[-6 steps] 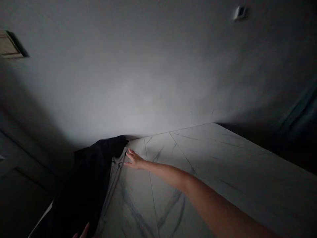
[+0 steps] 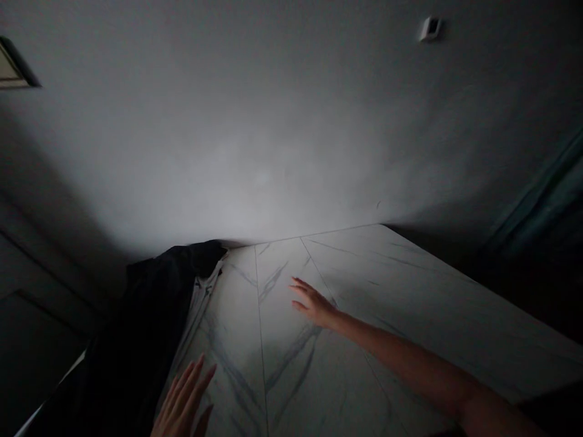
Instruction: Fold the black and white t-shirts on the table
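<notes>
A marble-patterned surface [image 2: 237, 340], pale with grey veins and thin seams, stretches out before me. Above its middle is my right hand [image 2: 313, 303], fingers spread and holding nothing; whether it touches the surface I cannot tell. My left hand [image 2: 184, 397] shows at the bottom edge, fingers stretched out, beside a dark cloth [image 2: 136, 340] heaped along the left side. Grey-white fabric [image 2: 203, 291] shows along the cloth's right border. Neither hand grips the cloth. The scene is dim, so the cloth's folds are hard to make out.
A pale wall [image 2: 255, 152] meets the surface's far edge. On it are a small white box [image 2: 430, 29] at upper right and a framed picture [image 2: 11, 70] at upper left. A dark greenish curtain-like thing [image 2: 542, 194] hangs at right. Grey panels [image 2: 31, 303] stand at far left.
My right hand has moved right, away from the border of the dark cloth. My left hand has risen further into view. The camera has shifted slightly.
</notes>
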### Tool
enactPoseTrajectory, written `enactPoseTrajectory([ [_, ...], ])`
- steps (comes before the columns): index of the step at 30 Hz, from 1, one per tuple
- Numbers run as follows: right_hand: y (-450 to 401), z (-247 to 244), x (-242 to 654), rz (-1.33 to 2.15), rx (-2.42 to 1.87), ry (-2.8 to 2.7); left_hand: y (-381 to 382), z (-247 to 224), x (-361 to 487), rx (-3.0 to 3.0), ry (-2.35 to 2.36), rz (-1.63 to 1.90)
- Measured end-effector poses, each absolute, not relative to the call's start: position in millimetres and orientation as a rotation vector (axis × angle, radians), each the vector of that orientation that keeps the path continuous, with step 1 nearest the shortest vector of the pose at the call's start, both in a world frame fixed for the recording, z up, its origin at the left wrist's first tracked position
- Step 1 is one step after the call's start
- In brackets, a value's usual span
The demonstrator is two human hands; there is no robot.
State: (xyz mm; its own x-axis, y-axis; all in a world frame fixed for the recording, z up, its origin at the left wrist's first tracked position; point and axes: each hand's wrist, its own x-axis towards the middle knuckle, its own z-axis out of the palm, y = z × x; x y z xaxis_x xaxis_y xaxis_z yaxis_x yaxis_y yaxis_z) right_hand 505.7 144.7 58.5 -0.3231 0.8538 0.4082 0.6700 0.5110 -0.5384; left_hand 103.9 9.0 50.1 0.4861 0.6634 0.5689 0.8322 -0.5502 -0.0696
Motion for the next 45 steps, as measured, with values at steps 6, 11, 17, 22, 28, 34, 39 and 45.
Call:
enactPoseTrajectory([
  [6,20,47,676,0.011,-1.594,-1.811,36,56,178,-2.499,-1.378,-0.592],
  [11,-26,9,718,-0.130,-1.762,-1.842,37,40,197,-2.596,-1.610,-0.394],
  [17,-18,-24,719,-0.111,-1.870,-1.896,27,47,206,-2.661,-1.739,-0.371],
  [22,-17,-14,716,-0.105,-1.881,-1.931,28,46,205,-2.665,-1.755,-0.394],
  [28,-16,-12,712,-0.105,-1.950,-1.872,33,40,203,-2.673,-1.745,-0.425],
  [34,-14,-9,710,-0.090,-1.992,-1.862,28,43,207,-2.722,-1.793,-0.345],
  [39,-16,-7,712,-0.047,-1.990,-1.891,83,102,176,-2.807,-1.995,-0.313],
  [45,-14,-12,716,-0.050,-1.916,-1.862,177,158,115,-1.709,-2.454,-0.392],
])
